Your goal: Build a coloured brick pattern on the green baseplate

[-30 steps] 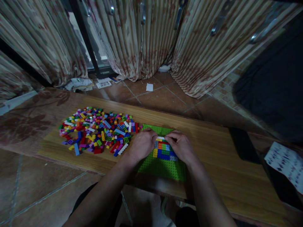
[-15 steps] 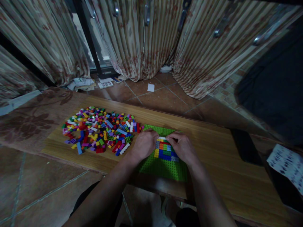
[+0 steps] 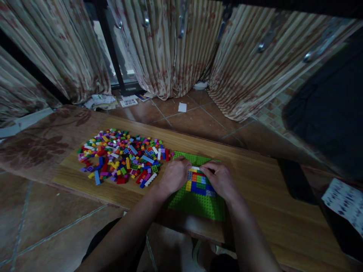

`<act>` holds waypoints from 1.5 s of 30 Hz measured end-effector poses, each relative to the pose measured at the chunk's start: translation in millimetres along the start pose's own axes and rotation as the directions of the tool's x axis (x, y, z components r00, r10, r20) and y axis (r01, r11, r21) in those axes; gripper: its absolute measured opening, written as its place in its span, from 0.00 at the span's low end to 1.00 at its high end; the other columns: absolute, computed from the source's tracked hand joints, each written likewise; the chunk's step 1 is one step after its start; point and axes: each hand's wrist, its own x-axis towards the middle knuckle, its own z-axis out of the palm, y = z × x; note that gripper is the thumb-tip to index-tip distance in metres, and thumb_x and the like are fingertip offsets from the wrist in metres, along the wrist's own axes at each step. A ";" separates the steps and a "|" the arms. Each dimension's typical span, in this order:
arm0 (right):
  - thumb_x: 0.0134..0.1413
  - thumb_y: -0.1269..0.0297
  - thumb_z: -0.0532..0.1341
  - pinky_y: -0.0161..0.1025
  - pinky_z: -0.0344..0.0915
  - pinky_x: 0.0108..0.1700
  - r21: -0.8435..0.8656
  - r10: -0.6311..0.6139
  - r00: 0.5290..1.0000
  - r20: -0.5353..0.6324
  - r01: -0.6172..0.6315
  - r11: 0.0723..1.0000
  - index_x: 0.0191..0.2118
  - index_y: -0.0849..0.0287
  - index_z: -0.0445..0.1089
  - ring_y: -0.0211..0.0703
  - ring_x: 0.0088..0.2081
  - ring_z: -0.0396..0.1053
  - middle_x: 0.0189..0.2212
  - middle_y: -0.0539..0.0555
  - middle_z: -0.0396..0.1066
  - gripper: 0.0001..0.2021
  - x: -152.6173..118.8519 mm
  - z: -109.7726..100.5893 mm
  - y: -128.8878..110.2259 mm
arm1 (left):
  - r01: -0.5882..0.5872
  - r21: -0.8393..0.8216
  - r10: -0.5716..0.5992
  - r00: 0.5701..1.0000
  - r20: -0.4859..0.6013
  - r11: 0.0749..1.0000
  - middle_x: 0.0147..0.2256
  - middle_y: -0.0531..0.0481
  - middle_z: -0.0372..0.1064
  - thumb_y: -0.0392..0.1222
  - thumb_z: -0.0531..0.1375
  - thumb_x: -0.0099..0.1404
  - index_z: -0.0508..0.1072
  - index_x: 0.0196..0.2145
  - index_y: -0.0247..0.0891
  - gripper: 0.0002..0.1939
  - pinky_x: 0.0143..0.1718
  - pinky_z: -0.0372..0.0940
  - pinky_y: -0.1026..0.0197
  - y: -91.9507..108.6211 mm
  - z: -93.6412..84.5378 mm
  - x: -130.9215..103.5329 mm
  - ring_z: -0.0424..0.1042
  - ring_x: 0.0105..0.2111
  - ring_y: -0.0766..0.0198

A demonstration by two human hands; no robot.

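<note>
Nearest me, the green baseplate (image 3: 195, 210) lies at the near edge of the wooden table (image 3: 266, 196); I expect it to flex a little and slide if pushed sideways, so its rim is the place to steady it. Further in sits the patch of coloured bricks (image 3: 200, 186), its near left corner yellow. I judge it light and stiff, gripped by its studs, best pressed from straight above.

Beyond its far edge is the white brick (image 3: 195, 168), over the baseplate between my two hands. My left hand (image 3: 176, 175) has its fingers closed at the brick's left end, my right hand (image 3: 217, 176) at its right end; I cannot tell whether it is seated. It should be light, hard and slightly slick, so the short ends make a sound hold. Towards the table's left end lie loose bricks (image 3: 127, 163); past the far edge hang striped curtains (image 3: 172, 56).
</note>
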 end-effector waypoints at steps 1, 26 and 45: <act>0.59 0.62 0.56 0.40 0.61 0.39 0.001 0.003 1.000 0.010 -0.003 1.000 0.29 0.55 0.76 0.43 0.33 0.70 0.29 0.51 0.74 0.12 -0.1 -0.2 0.2 | 0.000 -0.003 0.000 1.000 0.002 1.000 0.36 0.46 0.72 0.38 0.47 0.71 0.74 0.33 0.36 0.17 0.40 0.66 0.63 0.4 -0.5 -0.3 0.71 0.36 0.63; 0.51 0.57 0.61 0.41 0.63 0.38 0.167 0.175 0.984 -0.035 -0.167 0.972 0.29 0.56 0.77 0.46 0.34 0.71 0.30 0.54 0.76 0.10 0.4 9.6 5.7 | 0.144 -0.288 -0.167 0.984 -0.055 0.947 0.32 0.51 0.75 0.33 0.54 0.63 0.78 0.29 0.39 0.12 0.35 0.61 0.66 3.2 -0.4 0.3 0.72 0.33 0.65; 0.55 0.56 0.57 0.42 0.62 0.40 0.133 0.103 0.994 -0.033 -0.097 0.986 0.30 0.56 0.76 0.46 0.35 0.69 0.31 0.54 0.73 0.14 -1.5 11.8 4.0 | 0.143 -0.179 -0.157 0.985 -0.068 0.973 0.29 0.49 0.73 0.32 0.52 0.63 0.74 0.26 0.37 0.13 0.33 0.60 0.66 3.3 6.3 -0.2 0.70 0.31 0.65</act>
